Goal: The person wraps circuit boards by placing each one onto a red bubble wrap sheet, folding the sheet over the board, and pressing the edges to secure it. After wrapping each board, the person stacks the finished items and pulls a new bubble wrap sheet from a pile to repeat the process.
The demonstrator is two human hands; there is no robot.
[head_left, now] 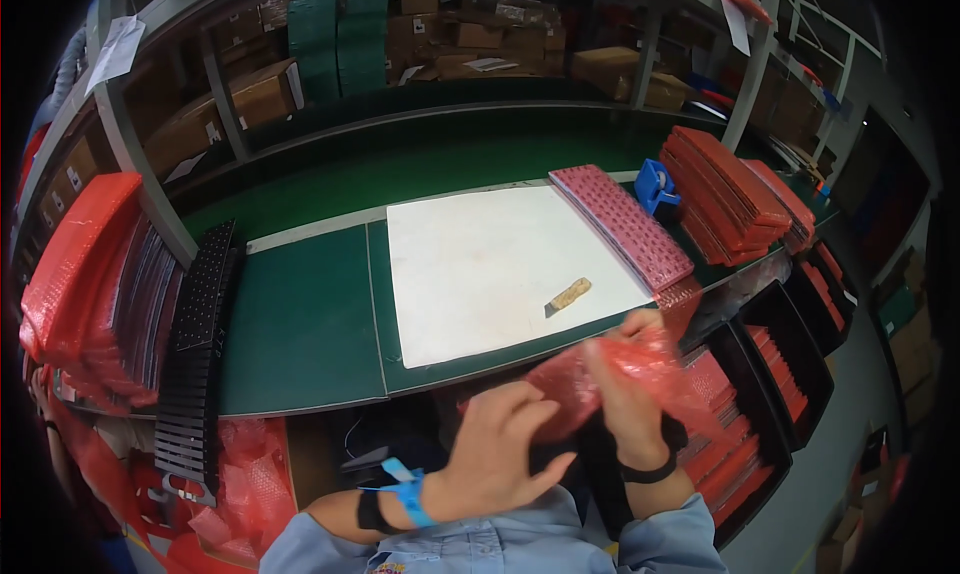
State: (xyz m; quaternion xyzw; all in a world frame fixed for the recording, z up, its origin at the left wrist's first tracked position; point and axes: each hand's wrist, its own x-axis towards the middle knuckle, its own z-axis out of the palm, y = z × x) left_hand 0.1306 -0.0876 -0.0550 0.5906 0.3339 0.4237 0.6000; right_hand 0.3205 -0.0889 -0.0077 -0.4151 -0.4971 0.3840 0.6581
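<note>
Red bubble wrap (570,382) is bunched in front of my body, just off the table's near edge. My right hand (630,389) is closed on it, with part of the sheet spilling out to the right. My left hand (500,444) is beside the wrap's left end, thumb spread away from the half-bent fingers; whether its fingertips touch the wrap I cannot tell. Beyond my hands, a short knife with a tan wrapped handle (572,293) lies on the white board (480,264). A flat pink bubble-wrapped pack (620,224) rests along the board's right edge.
A blue tape dispenser (656,187) and stacked red-wrapped packs (722,194) stand at the right. Black bins (790,364) with red packs are below them. At the left are a red-wrapped stack (85,274) and a black slotted rack (195,344) over the green table (300,319).
</note>
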